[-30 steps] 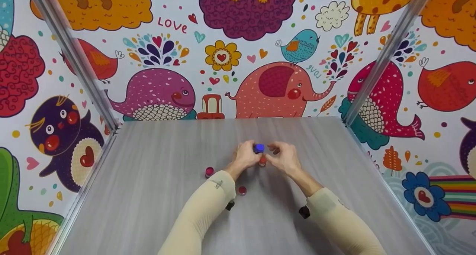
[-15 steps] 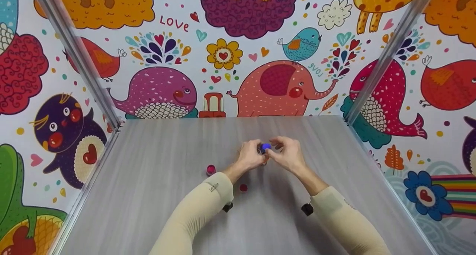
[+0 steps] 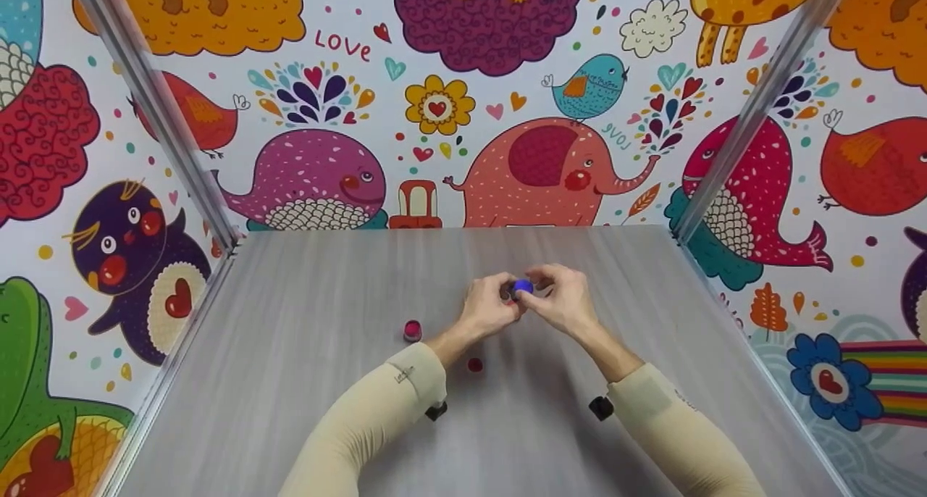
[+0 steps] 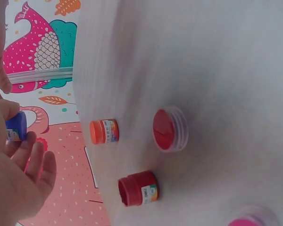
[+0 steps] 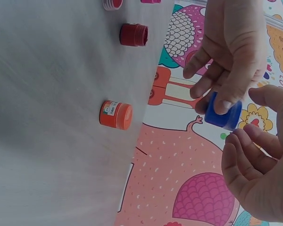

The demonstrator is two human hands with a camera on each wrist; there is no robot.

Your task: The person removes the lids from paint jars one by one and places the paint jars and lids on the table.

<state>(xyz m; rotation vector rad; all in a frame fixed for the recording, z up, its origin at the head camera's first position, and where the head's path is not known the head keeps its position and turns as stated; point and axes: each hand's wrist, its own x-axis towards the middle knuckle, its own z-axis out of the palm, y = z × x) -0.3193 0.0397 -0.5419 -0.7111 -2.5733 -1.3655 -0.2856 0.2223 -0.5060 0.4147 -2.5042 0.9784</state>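
Between both hands is a small blue paint jar (image 5: 224, 110), raised above the table and tilted. My left hand (image 3: 491, 305) grips its body, the thumb pressed along the side as the right wrist view shows. My right hand (image 3: 566, 301) is at the lid end, thumb and curved fingers (image 5: 233, 169) close around the lid's edge with a gap showing. An orange jar (image 4: 104, 132) with its lid on stands on the table below the hands. Beside it stands an uncapped dark red jar (image 4: 139, 188), hidden by the left arm in the head view.
A clear ridged pot with red paint (image 4: 172, 129) stands nearer the body. To the left is a pink pot (image 3: 412, 330). The grey wood-look table (image 3: 326, 287) ends at walls with cartoon animals, framed by metal posts (image 3: 156, 106).
The blue jar has shifted slightly right, and my right hand has closed in on its lid end. The orange jar has gone mostly out of sight behind the hands in the head view.
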